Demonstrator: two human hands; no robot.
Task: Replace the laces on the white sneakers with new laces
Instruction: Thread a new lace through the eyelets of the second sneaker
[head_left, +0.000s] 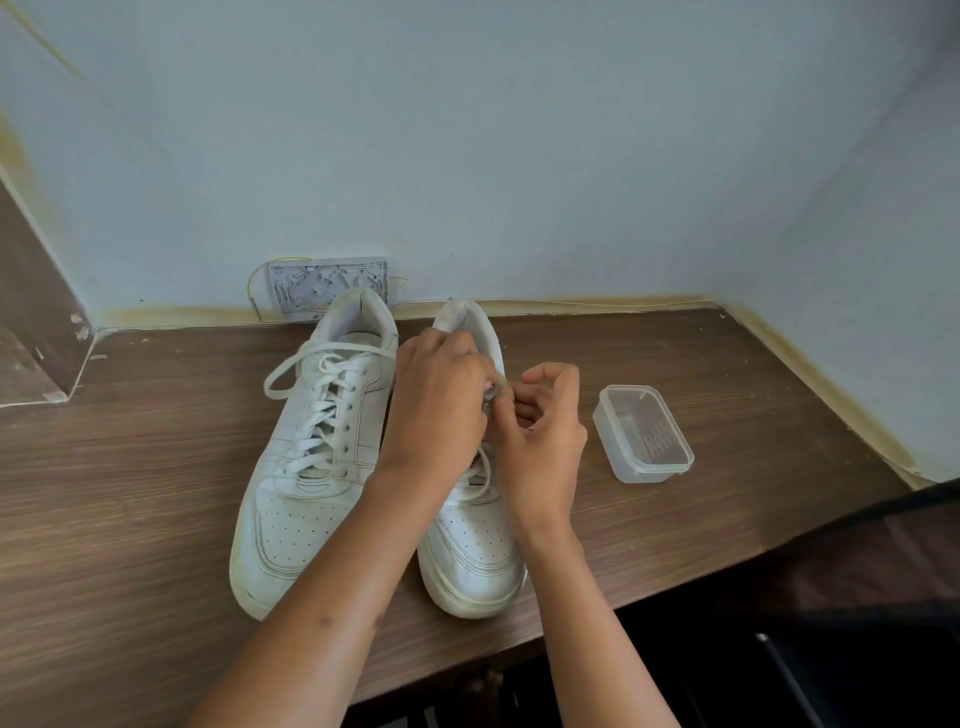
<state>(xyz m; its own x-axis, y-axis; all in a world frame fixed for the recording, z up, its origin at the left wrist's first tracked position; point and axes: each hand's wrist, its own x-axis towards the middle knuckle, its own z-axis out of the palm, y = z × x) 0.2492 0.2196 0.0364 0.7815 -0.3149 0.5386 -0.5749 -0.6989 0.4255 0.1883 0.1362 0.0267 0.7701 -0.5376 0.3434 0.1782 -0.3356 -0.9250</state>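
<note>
Two sneakers (317, 457) stand mid-frame on the table (130, 467), toes toward the person; both hands, left (436, 410) and right (540, 431), pinch the right shoe's lace (498, 384) near its top, apparently to undo it.

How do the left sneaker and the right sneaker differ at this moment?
The left sneaker lies untouched, while both hands, left and right, work at the right sneaker. The left sneaker's lacing shows fully, with a loose loop; the right sneaker's is mostly hidden by the hands. Both are white, side by side, toes toward the person.
</note>
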